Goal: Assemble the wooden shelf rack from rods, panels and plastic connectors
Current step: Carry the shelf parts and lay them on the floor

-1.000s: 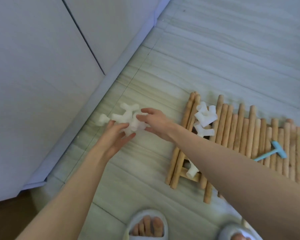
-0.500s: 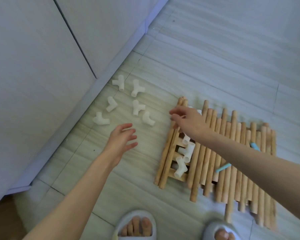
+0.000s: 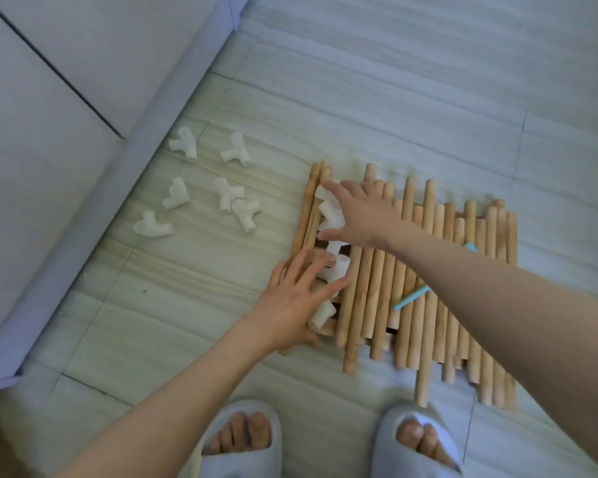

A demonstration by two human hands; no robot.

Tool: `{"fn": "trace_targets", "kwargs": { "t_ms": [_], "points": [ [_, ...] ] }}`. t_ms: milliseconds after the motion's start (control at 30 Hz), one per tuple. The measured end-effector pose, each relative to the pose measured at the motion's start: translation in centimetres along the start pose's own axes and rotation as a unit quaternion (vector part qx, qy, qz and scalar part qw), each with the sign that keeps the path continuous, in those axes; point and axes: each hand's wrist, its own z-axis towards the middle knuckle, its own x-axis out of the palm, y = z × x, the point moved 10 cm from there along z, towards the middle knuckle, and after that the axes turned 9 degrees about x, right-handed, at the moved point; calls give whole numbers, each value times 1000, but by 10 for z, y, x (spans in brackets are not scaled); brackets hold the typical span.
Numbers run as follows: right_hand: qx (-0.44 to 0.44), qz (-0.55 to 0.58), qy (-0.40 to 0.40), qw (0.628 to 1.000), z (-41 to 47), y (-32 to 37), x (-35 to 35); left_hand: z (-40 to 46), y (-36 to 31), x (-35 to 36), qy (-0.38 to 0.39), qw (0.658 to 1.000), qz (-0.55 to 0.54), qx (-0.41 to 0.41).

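While both hands reach in over the pile, the white plastic connectors [image 3: 332,215] lie in a loose row along the left edge of the wooden rods [image 3: 428,270], which rest side by side on the floor [image 3: 359,98] over what looks like a slatted panel. The left hand [image 3: 290,298] is spread flat, fingers straight and apart, over the lower connectors; the right hand [image 3: 359,212] has its fingers extended over the upper ones, and whether any fingertip has closed round a piece I cannot tell. Six more connectors [image 3: 228,198] sit well apart on the floor near the skirting. These connectors look light, stiff and smooth, likely to skid or roll if nudged, so each is best pinched round one tube arm. The rods seem light and rigid but round, apt to roll; grip them mid-length. A blue tool [image 3: 411,298] lies across the rods
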Motion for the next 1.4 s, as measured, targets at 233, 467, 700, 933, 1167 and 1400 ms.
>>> {"fn": "trace_targets", "kwargs": {
  "t_ms": [233,467,700,933,1167,1400],
  "points": [
    [6,-42,6,999,5,3,-5,5,-9,-5,0,998,53,31],
    [-31,-89,1,996,-4,18,4,9,-15,-7,6,999,30,43],
    [-13,-44,5,999,-6,19,0,1,-18,-13,-24,998,-5,65],
    [-1,-76,25,997,-10,18,5,-11,-28,-30,-110,990,-19,90],
    [4,-60,-20,998,-10,22,3,-24,-9,-45,-222,955,-197,9],
    [54,136,-13,989,-14,2,-2,-63,63,-29,-349,766,-486,-237]
  ]
}}
